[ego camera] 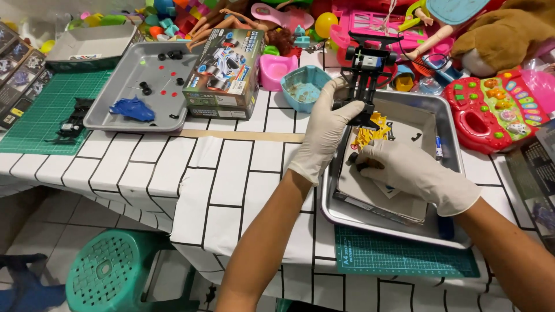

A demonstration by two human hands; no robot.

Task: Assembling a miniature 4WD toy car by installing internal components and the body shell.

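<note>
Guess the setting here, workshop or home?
Likely a home hobby table for toy-kit assembly: the left hand holds a black toy car chassis over a metal tray, with a green cutting mat and piled toys.

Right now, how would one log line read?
left hand: holds black toy car frame | right hand: pinches small black part | below: metal tray

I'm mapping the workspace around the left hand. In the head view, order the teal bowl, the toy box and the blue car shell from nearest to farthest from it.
From the left hand:
1. Teal bowl, just above and left of it.
2. Toy box, farther left, at the grey tray's right edge.
3. Blue car shell, farthest left, lying in the grey tray.
</note>
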